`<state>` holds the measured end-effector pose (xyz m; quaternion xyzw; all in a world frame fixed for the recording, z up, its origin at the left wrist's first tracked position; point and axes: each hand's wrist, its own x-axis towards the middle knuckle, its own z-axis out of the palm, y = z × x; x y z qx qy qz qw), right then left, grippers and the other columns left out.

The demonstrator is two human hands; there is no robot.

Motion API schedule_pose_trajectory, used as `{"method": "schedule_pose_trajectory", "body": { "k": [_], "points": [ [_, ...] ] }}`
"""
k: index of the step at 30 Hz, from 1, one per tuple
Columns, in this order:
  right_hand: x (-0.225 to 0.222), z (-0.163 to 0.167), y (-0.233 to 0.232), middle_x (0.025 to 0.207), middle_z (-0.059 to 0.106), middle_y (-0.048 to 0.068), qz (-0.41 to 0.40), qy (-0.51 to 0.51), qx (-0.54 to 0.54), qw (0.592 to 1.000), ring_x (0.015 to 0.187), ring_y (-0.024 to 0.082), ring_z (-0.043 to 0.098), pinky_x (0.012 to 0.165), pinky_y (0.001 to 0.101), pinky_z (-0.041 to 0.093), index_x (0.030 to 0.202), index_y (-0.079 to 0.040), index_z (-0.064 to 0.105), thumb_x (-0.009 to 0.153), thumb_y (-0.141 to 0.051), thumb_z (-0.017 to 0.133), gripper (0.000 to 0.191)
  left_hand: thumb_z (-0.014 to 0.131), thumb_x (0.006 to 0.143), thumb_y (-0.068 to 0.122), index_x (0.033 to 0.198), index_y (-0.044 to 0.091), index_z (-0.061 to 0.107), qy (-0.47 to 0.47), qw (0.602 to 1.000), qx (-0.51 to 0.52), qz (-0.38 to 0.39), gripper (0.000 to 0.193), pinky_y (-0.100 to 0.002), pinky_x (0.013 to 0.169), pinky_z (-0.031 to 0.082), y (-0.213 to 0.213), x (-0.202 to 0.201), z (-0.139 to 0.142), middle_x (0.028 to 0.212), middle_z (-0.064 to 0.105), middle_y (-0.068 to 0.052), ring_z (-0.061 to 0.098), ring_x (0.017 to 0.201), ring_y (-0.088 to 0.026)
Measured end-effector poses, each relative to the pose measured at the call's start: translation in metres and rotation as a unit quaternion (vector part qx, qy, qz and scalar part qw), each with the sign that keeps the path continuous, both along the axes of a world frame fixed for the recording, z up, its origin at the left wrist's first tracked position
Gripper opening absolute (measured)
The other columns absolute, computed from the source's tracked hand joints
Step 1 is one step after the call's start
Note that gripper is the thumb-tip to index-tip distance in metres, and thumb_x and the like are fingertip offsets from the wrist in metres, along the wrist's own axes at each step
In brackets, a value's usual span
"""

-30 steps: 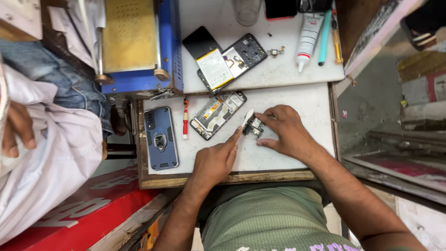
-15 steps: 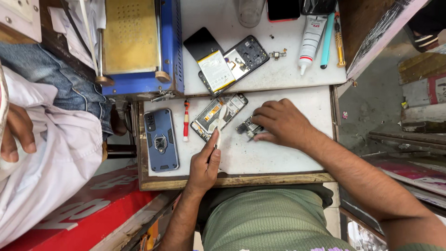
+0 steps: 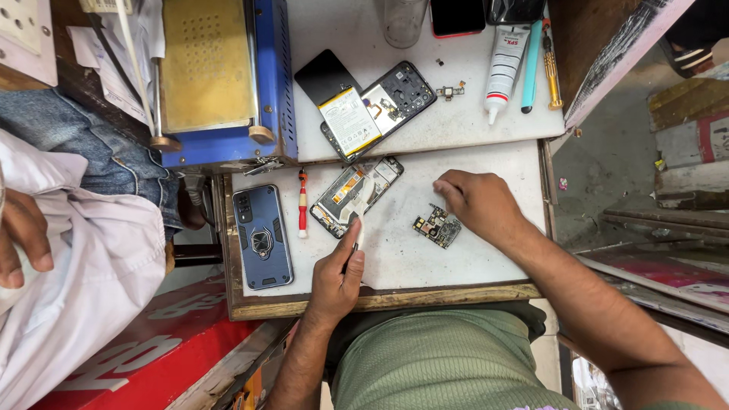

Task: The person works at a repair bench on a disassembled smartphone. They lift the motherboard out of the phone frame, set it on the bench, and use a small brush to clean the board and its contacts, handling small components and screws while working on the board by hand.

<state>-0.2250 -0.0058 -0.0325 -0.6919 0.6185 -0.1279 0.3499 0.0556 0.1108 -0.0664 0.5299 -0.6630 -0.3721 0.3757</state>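
Seen from the head camera, a small white work desk with a wooden front edge sits before the person, and a second white surface lies just beyond its far edge.

On the near desk, the left hand rests by the front edge, fingers curled around a thin dark tool whose pale tip points up toward an opened phone frame. That frame lies tilted near the middle of the far edge, its inner parts showing. The right hand lies palm down toward the right side of the desk, fingers loosely bent; I cannot tell whether it pinches anything under the fingertips. Just beside it, to its left and apart from the frame, a small circuit board lies flat on the desk. A red-handled screwdriver lies left of the frame, and a blue phone case with a ring holder lies along the left edge.

On the farther surface, another opened phone with its battery lies tilted, a dark panel partly beneath it. A white tube, a teal pen and a brass-coloured tool lie toward the right edge. A blue and yellow machine stands at the left.

At the far left, another person's hand rests on white cloth.
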Motion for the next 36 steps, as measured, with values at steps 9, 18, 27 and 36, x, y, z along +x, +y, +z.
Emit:
{"method": "schedule_pose_trajectory", "body": {
  "k": [9, 18, 27, 36],
  "points": [
    [-0.024, 0.022, 0.023, 0.145, 0.06, 0.008, 0.284, -0.024, -0.118, 0.951, 0.12, 0.031, 0.057, 0.104, 0.0473, 0.045, 0.142, -0.015, 0.056, 0.077, -0.027, 0.079, 0.07, 0.05, 0.109, 0.029, 0.155, 0.005, 0.046, -0.028, 0.998, 0.059, 0.014, 0.052, -0.035, 0.096, 0.059, 0.001, -0.003, 0.005, 0.133, 0.07, -0.021, 0.075, 0.116, -0.03],
    [0.003, 0.019, 0.031, 0.129, 0.064, 0.01, 0.185, 0.073, -0.115, 0.973, 0.107, 0.027, 0.059, 0.094, 0.044, 0.049, 0.137, -0.016, 0.058, 0.07, -0.044, 0.087, 0.078, 0.056, 0.105, 0.021, 0.152, 0.007, 0.051, -0.105, 0.993, 0.049, 0.022, 0.049, -0.037, 0.087, 0.062, -0.001, -0.012, 0.01, 0.116, 0.076, -0.022, 0.078, 0.104, -0.029],
    [-0.012, -0.002, 0.041, 0.111, 0.076, 0.001, 0.092, 0.0, -0.23, 0.969, 0.101, 0.019, 0.067, 0.088, 0.0346, 0.056, 0.107, -0.011, 0.078, 0.089, -0.018, 0.079, 0.019, 0.048, 0.103, 0.013, 0.139, 0.003, 0.054, -0.038, 0.986, 0.136, 0.083, 0.038, -0.039, 0.057, 0.055, 0.0, -0.034, 0.023, 0.08, 0.069, -0.016, 0.07, 0.063, -0.026],
    [0.002, 0.003, 0.044, 0.108, 0.075, 0.0, 0.074, 0.05, -0.212, 0.973, 0.099, 0.021, 0.066, 0.086, 0.0353, 0.056, 0.099, -0.01, 0.08, 0.085, -0.02, 0.081, 0.016, 0.061, 0.098, 0.011, 0.135, 0.002, 0.055, -0.074, 0.995, 0.005, 0.065, 0.038, -0.04, 0.059, 0.057, -0.006, -0.062, 0.021, 0.088, 0.072, -0.017, 0.074, 0.071, -0.03]
  ]
}}
